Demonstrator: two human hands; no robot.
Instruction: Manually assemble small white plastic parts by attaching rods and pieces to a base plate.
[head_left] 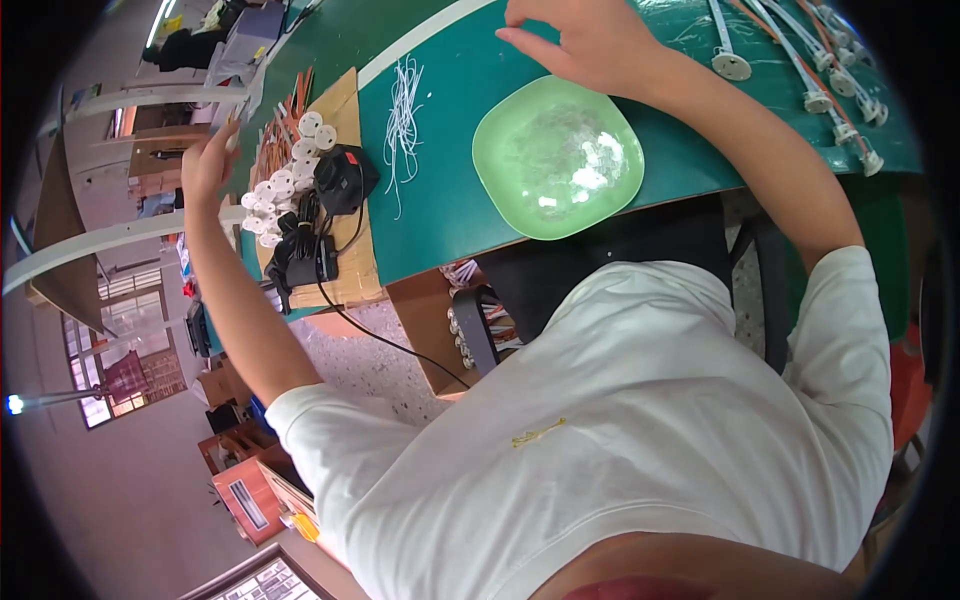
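My left hand point(208, 165) is raised at the far left, beyond the cardboard sheet point(352, 110). Its fingers are closed round a small pale piece too small to name. On the cardboard lie several round white caps point(285, 185) with orange and white wires point(283, 125). My right hand point(590, 42) reaches over the table just beyond a green plate point(490, 165), thumb and fingers apart; its fingertips are partly cut off by the upper edge. I see nothing in it. A bundle of thin white strips point(403, 115) lies between the cardboard and the plate.
A black box-shaped device point(345, 180) with a black cable point(350, 318) sits on the cardboard near the table edge. Several wired round fittings point(818, 102) lie on the green table point(430, 235) at far right. Below stands an open cardboard box point(418, 325).
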